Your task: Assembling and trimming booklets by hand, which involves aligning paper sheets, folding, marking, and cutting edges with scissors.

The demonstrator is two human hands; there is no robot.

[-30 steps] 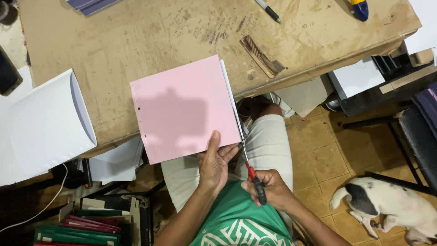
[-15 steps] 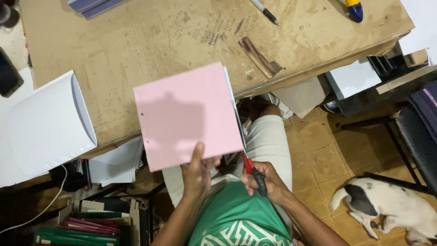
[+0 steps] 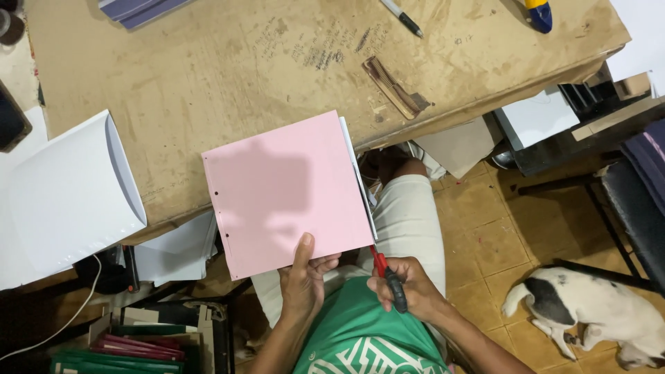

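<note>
I see my left hand [image 3: 305,277] pinching the near edge of a pink booklet [image 3: 284,190], thumb on top of its cover. The booklet lies half on the near edge of the counter [image 3: 208,83] and overhangs my lap, its punched side to the left. My right hand [image 3: 409,287], just right of it, is closed around a red-and-black screwdriver [image 3: 388,277] whose long axis slants far-left, tip at the booklet's near-right corner.

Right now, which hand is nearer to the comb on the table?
The right hand, holding a red-and-black tool below the comb. The left hand grips the pink booklet, farther left.
</note>
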